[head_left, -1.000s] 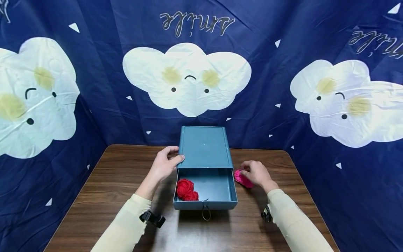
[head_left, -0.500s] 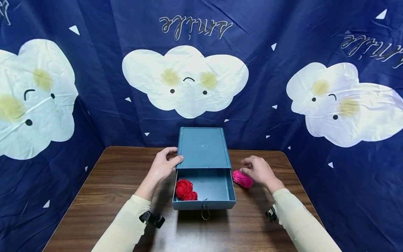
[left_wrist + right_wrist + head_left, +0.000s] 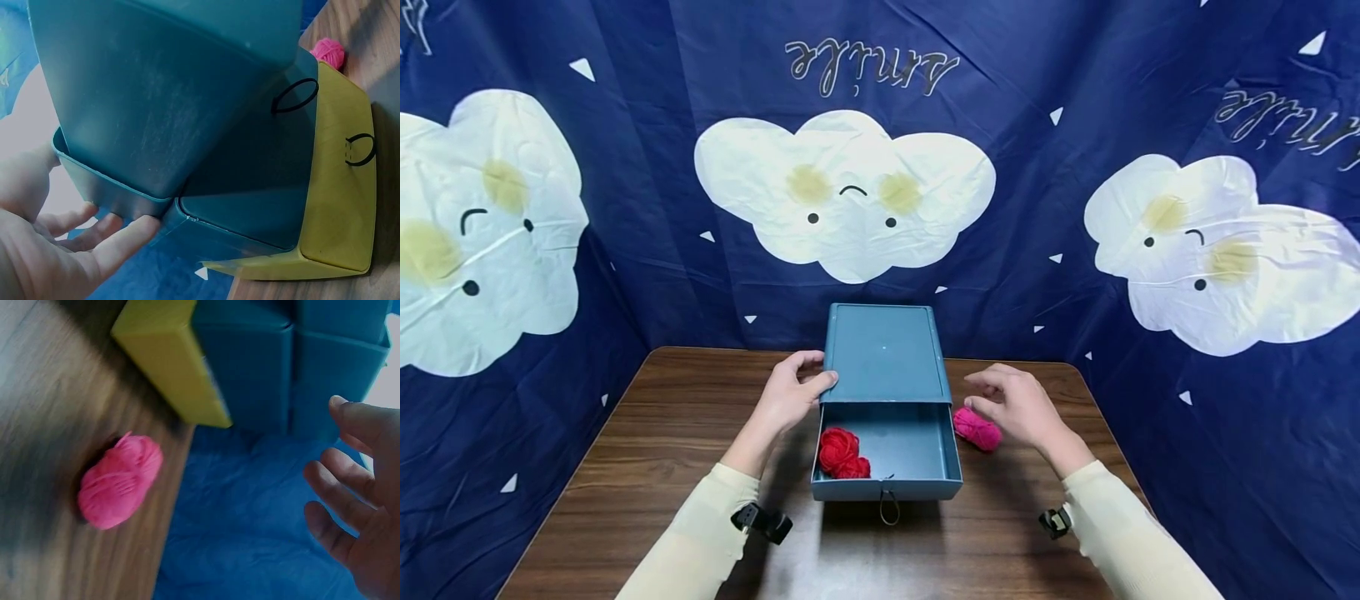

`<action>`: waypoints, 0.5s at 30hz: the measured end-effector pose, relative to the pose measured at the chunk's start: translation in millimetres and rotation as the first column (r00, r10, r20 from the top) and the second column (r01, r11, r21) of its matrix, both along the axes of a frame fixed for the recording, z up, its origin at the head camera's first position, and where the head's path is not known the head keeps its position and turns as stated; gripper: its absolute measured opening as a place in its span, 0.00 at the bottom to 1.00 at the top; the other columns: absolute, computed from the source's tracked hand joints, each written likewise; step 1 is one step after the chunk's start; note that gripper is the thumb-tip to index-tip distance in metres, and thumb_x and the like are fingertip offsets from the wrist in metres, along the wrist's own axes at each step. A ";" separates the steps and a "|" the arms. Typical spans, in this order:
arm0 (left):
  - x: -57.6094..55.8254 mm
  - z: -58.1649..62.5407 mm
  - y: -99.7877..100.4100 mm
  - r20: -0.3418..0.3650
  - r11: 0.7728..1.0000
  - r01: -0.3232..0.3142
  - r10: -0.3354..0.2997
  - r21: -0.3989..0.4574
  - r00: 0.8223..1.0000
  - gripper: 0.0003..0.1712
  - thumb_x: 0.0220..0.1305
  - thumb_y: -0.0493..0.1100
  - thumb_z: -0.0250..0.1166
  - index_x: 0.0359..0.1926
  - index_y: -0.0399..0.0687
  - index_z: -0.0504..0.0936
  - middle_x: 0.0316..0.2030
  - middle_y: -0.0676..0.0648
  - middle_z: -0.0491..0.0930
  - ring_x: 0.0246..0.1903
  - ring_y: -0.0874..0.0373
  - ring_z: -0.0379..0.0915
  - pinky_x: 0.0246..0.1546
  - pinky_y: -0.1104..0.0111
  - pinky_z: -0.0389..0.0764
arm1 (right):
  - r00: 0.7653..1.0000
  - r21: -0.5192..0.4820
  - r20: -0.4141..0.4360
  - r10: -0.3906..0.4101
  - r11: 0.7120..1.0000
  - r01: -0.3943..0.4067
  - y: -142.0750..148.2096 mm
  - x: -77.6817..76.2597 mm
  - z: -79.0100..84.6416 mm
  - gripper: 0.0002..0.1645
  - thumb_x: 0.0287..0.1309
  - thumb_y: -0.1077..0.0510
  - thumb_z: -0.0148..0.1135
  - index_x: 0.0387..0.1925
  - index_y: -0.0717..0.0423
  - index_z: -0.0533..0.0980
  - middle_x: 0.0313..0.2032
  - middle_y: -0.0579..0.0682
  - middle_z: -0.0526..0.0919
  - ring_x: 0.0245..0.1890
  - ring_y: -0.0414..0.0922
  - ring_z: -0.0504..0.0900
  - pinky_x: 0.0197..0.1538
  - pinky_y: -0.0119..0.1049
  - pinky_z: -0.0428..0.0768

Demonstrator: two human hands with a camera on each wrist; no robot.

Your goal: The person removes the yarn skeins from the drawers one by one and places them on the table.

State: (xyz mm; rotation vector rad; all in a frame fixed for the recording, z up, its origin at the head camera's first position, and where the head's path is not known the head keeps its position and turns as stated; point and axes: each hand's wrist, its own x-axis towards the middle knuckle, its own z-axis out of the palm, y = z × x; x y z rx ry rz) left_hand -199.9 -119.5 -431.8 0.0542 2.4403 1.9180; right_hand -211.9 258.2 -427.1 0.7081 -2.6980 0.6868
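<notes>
On the table stands a teal drawer box, its drawer pulled out toward me. Two touching red yarn balls lie at the drawer's left side. My left hand holds the casing by its left front edge, thumb near the top rim and fingers on the side wall. A ball of pink yarn rests on the table right of the drawer. Just above it hovers my right hand, its fingers loosely bent around nothing; the right wrist view shows the hand apart from the pink yarn.
The wrist views show a stack under the open drawer: another teal drawer and a yellow drawer with a black pull loop. Blue cloth with white clouds hangs behind the brown wooden table.
My right hand has come off the pink yarn and moved slightly up and away from it, leaving more of the yarn visible. The left hand stays on the box.
</notes>
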 end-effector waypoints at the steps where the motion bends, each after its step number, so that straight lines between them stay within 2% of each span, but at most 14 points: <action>1: 0.4 0.3 0.1 0.000 1.000 0.000 0.000 -0.001 1.000 0.33 0.70 0.43 0.67 0.70 0.35 0.69 0.63 0.33 0.76 0.58 0.44 0.78 0.44 0.59 0.86 | 1.000 -0.010 -0.005 0.013 1.000 -0.013 -2.0 2.3 3.7 0.19 0.55 0.51 0.77 0.49 0.47 0.87 0.39 0.44 0.87 0.36 0.46 0.84 0.41 0.41 0.81; 6: -0.2 -0.7 0.4 -0.006 1.000 0.005 -0.005 -0.003 1.000 0.34 0.70 0.44 0.67 0.71 0.34 0.68 0.63 0.32 0.75 0.58 0.43 0.78 0.44 0.58 0.87 | 0.997 -0.049 -0.032 0.075 0.996 -0.077 -13.4 14.5 23.2 0.18 0.56 0.51 0.77 0.49 0.46 0.87 0.42 0.41 0.88 0.34 0.41 0.84 0.37 0.36 0.83; 12: 0.1 0.0 0.0 -0.001 1.000 -0.003 0.003 0.012 1.000 0.33 0.70 0.43 0.67 0.70 0.35 0.70 0.63 0.33 0.76 0.59 0.43 0.78 0.44 0.60 0.86 | 0.982 -0.081 -0.082 0.170 0.981 -0.176 -28.1 26.8 38.2 0.18 0.57 0.51 0.77 0.50 0.47 0.87 0.45 0.40 0.88 0.40 0.41 0.85 0.36 0.40 0.84; 15: 0.1 0.4 0.2 0.003 1.000 -0.003 0.003 0.017 1.000 0.33 0.70 0.43 0.67 0.70 0.35 0.70 0.63 0.33 0.76 0.59 0.42 0.78 0.44 0.60 0.87 | 0.975 -0.087 -0.099 0.200 0.974 -0.209 -34.6 31.6 41.1 0.18 0.57 0.52 0.77 0.49 0.48 0.87 0.45 0.40 0.88 0.42 0.41 0.85 0.38 0.37 0.84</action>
